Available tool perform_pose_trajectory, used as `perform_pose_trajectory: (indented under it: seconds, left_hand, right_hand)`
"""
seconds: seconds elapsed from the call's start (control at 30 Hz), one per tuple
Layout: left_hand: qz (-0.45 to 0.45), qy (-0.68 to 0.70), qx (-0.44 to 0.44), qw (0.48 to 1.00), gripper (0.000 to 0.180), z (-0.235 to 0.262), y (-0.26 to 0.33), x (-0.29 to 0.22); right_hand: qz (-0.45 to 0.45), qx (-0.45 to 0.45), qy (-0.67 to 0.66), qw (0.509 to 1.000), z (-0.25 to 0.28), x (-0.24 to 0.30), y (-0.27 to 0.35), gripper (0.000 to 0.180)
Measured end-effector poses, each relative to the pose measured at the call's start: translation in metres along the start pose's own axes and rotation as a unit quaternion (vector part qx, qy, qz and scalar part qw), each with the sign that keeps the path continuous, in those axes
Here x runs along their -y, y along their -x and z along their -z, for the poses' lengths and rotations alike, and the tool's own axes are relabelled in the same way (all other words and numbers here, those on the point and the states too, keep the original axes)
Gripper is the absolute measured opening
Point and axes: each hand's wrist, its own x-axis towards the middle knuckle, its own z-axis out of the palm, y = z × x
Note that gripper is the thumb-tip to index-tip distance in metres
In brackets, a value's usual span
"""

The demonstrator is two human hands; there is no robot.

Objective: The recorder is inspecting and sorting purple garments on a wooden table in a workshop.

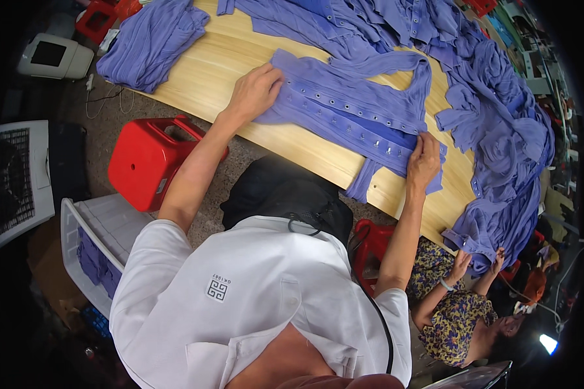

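Note:
A purple garment with rows of metal snaps along its bands lies stretched across the light wooden table. My left hand rests on its left end, with the fingers curled over the edge of the cloth. At the garment's right end, my right hand presses down near the table's front edge, fingertips gripping the snap band. Both arms reach out from my white shirt.
More purple garments are heaped along the table's right side and back. A folded purple stack lies at the table's left corner. Two red stools and a white crate stand below. A person in floral clothes handles purple cloth at lower right.

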Motion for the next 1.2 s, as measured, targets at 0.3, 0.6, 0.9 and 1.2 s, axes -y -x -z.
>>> perform_pose_trajectory:
  seconds: [0.3, 0.6, 0.9, 1.2]
  left_hand:
    - [-0.055, 0.043, -0.055, 0.996, 0.012, 0.006, 0.008, 0.015]
    - [-0.087, 0.074, 0.018, 0.993, 0.024, 0.011, -0.007, 0.027]
    - [-0.102, 0.059, 0.063, 0.991, 0.017, 0.032, -0.019, 0.053]
    - [-0.205, 0.099, 0.165, 0.96, 0.026, 0.022, -0.043, 0.056]
  right_hand:
    - [-0.08, 0.053, -0.06, 0.994, 0.03, 0.014, 0.035, 0.036]
    - [0.142, 0.181, -0.047, 0.972, 0.009, 0.087, 0.025, 0.036]
    - [0.128, 0.186, -0.103, 0.969, 0.002, 0.144, -0.022, 0.028]
    - [0.246, 0.152, -0.198, 0.937, -0.121, 0.263, -0.011, 0.032]
